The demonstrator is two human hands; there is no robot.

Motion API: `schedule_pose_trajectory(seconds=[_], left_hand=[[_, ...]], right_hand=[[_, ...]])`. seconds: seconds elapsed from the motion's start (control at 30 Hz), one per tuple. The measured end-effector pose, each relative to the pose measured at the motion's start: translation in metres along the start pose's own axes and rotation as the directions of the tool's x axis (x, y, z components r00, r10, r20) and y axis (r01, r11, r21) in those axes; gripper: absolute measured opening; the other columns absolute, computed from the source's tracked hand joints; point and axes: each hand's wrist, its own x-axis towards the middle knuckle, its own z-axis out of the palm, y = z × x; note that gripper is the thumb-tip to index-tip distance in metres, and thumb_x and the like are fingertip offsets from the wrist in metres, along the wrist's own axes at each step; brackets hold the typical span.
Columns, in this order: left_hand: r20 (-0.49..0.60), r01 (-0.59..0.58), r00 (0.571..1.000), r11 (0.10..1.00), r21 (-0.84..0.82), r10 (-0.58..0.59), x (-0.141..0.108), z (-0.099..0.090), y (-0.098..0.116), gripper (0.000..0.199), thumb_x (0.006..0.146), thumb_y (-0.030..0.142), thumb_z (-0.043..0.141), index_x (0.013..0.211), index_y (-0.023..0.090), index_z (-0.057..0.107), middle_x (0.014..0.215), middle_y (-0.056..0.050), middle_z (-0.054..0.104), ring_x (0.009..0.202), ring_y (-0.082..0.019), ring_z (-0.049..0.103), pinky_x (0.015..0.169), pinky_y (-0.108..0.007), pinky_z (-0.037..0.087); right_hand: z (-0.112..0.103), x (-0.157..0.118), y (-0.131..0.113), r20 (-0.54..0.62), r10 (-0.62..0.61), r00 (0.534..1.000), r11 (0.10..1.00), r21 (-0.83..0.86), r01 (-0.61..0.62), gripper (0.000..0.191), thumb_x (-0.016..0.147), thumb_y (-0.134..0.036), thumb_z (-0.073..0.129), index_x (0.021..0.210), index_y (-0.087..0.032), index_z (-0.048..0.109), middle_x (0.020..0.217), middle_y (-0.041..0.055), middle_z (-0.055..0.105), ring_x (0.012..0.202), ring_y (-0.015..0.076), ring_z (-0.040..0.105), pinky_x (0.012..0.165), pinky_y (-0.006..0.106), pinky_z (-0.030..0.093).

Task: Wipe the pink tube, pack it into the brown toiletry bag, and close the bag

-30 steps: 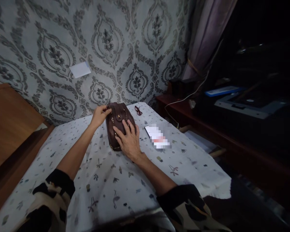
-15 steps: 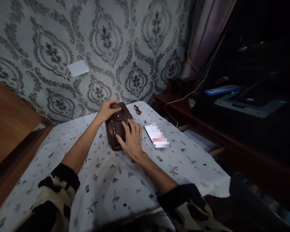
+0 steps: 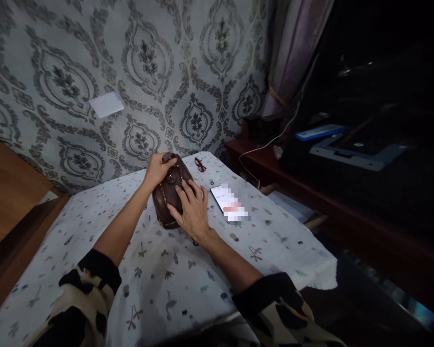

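A dark brown leather-like bag [image 3: 171, 197] with gold zips and a small round emblem lies on the patterned white tablecloth [image 3: 155, 279]. My left hand [image 3: 158, 169] is closed around its far end, with the thumb on top near the emblem and the other fingers mostly hidden behind the bag. Spread across the near right side of the bag, my right hand [image 3: 192, 209] rests its fingertips on the surface beside a zip. What is inside the bag cannot be seen.
To the right of the bag lies a phone [image 3: 229, 205] with its screen lit and partly blurred. Dark red-framed glasses [image 3: 200, 165] sit at the far edge of the table. A white cable [image 3: 271, 140] runs by a dark red cabinet [image 3: 260, 159]; a wooden board [image 3: 14, 193] stands left.
The view has turned slightly right, so everything sits a little further left. The bag has tipped very slightly toward me. Both hands stay on the bag.
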Motion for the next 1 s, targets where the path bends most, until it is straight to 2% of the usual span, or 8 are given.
schedule_pose_trajectory(seconds=[0.3, 0.47, 0.57, 0.67, 0.73, 0.83, 0.9, 1.0], left_hand=[[0.035, 0.025, 0.999, 0.988, -0.154, -0.019, -0.006, -0.003, -0.001, 0.026, 0.07, 0.042, 0.068, 0.064, 0.017, 0.063, 0.061, 0.001, 0.06, 0.061, -0.013, 0.048, 0.062, -0.027, 0.039], [0.092, 0.031, 0.996, 0.985, -0.171, -0.015, -0.009, -0.009, -0.003, 0.033, 0.071, 0.049, 0.069, 0.072, 0.016, 0.067, 0.07, -0.002, 0.065, 0.068, -0.016, 0.054, 0.066, -0.028, 0.043], [0.105, -0.008, 0.994, 0.997, -0.081, 0.016, -0.011, -0.021, -0.008, 0.033, 0.07, 0.046, 0.07, 0.087, 0.017, 0.071, 0.082, -0.003, 0.07, 0.079, -0.019, 0.06, 0.076, -0.03, 0.047], [0.053, -0.064, 0.997, 0.992, 0.112, 0.058, -0.017, -0.036, -0.014, 0.037, 0.07, 0.041, 0.072, 0.099, 0.018, 0.072, 0.096, -0.004, 0.073, 0.091, -0.022, 0.063, 0.084, -0.033, 0.047], [0.032, -0.083, 0.996, 0.973, 0.217, 0.078, -0.023, -0.045, -0.018, 0.032, 0.073, 0.041, 0.071, 0.095, 0.019, 0.072, 0.094, -0.005, 0.073, 0.089, -0.023, 0.063, 0.082, -0.033, 0.046], [0.001, -0.062, 0.998, 0.948, 0.312, 0.066, -0.031, -0.051, -0.019, 0.021, 0.077, 0.041, 0.067, 0.081, 0.02, 0.069, 0.078, -0.003, 0.069, 0.076, -0.021, 0.06, 0.073, -0.033, 0.043], [-0.034, -0.046, 0.998, 0.938, 0.343, 0.062, -0.034, -0.051, -0.018, 0.019, 0.078, 0.039, 0.066, 0.074, 0.02, 0.066, 0.071, -0.002, 0.066, 0.07, -0.02, 0.057, 0.07, -0.032, 0.041], [-0.068, -0.046, 0.995, 0.941, 0.336, 0.073, -0.037, -0.049, -0.017, 0.016, 0.078, 0.036, 0.063, 0.072, 0.021, 0.064, 0.071, -0.001, 0.065, 0.067, -0.018, 0.054, 0.067, -0.031, 0.038]], right_hand=[[-0.004, 0.0, -0.003, 0.026, 0.016, 1.0, 1.0, 0.003, -0.016, 0.05, 0.099, -0.046, 0.053, 0.139, -0.016, 0.058, 0.15, 0.0149, 0.056, 0.144, 0.0331, 0.038, 0.12, 0.057, 0.021], [-0.003, 0.0, -0.003, 0.033, 0.014, 0.999, 1.0, -0.005, -0.014, 0.051, 0.099, -0.045, 0.052, 0.14, -0.016, 0.056, 0.152, 0.0158, 0.054, 0.145, 0.0328, 0.036, 0.12, 0.058, 0.021], [-0.002, -0.001, -0.003, 0.017, 0.006, 1.0, 1.0, -0.004, -0.006, 0.051, 0.1, -0.044, 0.051, 0.142, -0.016, 0.055, 0.153, 0.0161, 0.053, 0.146, 0.0328, 0.035, 0.121, 0.059, 0.02], [-0.002, -0.002, -0.005, 0.001, -0.016, 1.0, 1.0, 0.001, 0.016, 0.049, 0.101, -0.04, 0.048, 0.144, -0.016, 0.054, 0.155, 0.0153, 0.051, 0.148, 0.0314, 0.034, 0.122, 0.058, 0.019], [-0.002, -0.003, -0.008, 0.002, -0.055, 0.999, 0.998, 0.008, 0.055, 0.046, 0.102, -0.035, 0.047, 0.144, -0.018, 0.054, 0.155, 0.0137, 0.051, 0.149, 0.0298, 0.034, 0.123, 0.058, 0.018], [-0.002, -0.005, -0.012, 0.016, -0.114, 0.993, 0.993, 0.016, 0.113, 0.043, 0.102, -0.026, 0.046, 0.143, -0.022, 0.056, 0.152, 0.0113, 0.054, 0.149, 0.0277, 0.036, 0.124, 0.057, 0.017], [-0.001, -0.006, -0.014, 0.024, -0.131, 0.991, 0.991, 0.021, 0.13, 0.042, 0.101, -0.024, 0.046, 0.142, -0.023, 0.057, 0.151, 0.0108, 0.056, 0.148, 0.0275, 0.037, 0.124, 0.057, 0.018], [0.0, -0.007, -0.014, 0.021, -0.135, 0.991, 0.99, 0.031, 0.135, 0.042, 0.102, -0.024, 0.047, 0.142, -0.022, 0.058, 0.151, 0.0104, 0.056, 0.147, 0.028, 0.038, 0.123, 0.056, 0.019]])
